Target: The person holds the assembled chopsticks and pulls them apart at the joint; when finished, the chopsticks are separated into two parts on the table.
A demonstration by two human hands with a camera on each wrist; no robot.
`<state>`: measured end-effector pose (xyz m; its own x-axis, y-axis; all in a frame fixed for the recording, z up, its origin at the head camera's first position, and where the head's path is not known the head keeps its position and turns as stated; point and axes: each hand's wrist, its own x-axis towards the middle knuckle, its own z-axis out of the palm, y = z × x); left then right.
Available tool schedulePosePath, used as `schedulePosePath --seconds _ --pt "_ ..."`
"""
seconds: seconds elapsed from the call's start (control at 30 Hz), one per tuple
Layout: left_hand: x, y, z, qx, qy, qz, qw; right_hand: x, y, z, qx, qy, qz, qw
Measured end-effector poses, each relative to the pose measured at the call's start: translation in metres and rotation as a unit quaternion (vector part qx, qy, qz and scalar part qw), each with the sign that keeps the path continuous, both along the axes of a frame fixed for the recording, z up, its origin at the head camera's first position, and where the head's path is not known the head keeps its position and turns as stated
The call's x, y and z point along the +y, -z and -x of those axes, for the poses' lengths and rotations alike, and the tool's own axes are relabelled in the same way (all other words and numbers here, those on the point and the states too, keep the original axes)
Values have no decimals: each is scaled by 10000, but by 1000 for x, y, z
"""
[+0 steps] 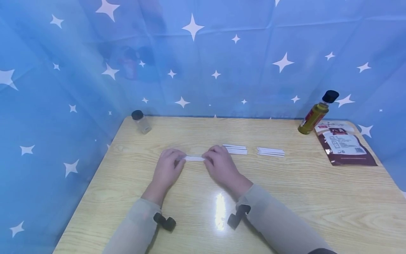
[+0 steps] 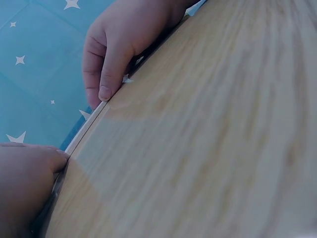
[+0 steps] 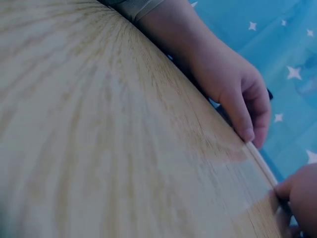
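White sticks (image 1: 194,158), long axis left to right, ends in the pinch of left hand (image 1: 167,165) and right hand (image 1: 221,165)

Wood-grain table (image 1: 127,197) is showing a bright glare patch (image 1: 220,211).
White sticks (image 1: 270,152) are lying in three sets; black-capped jar (image 1: 143,125) is standing far left, bottle (image 1: 312,119) far right beside a flat packet (image 1: 344,145).
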<state>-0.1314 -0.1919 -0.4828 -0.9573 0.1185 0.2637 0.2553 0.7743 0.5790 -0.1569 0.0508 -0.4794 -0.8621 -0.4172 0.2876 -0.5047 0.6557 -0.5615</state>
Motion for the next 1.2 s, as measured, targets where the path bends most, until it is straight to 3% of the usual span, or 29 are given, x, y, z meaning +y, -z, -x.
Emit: schedulePosePath --seconds 0.57,0.77,0.93,1.2 --pt "1 2 1 202 48 -80 9998 -2 -1 0 -340 199 -155 9991" --pt "1 1 0 97 -65 -84 9999 -1 1 0 -511 303 305 9978" --pt "2 -1 0 230 -381 -220 9988 1 4 1 -643 425 727 9944" --pt "1 1 0 324 -585 -278 9974 4 1 -1 -435 387 1035 9929"
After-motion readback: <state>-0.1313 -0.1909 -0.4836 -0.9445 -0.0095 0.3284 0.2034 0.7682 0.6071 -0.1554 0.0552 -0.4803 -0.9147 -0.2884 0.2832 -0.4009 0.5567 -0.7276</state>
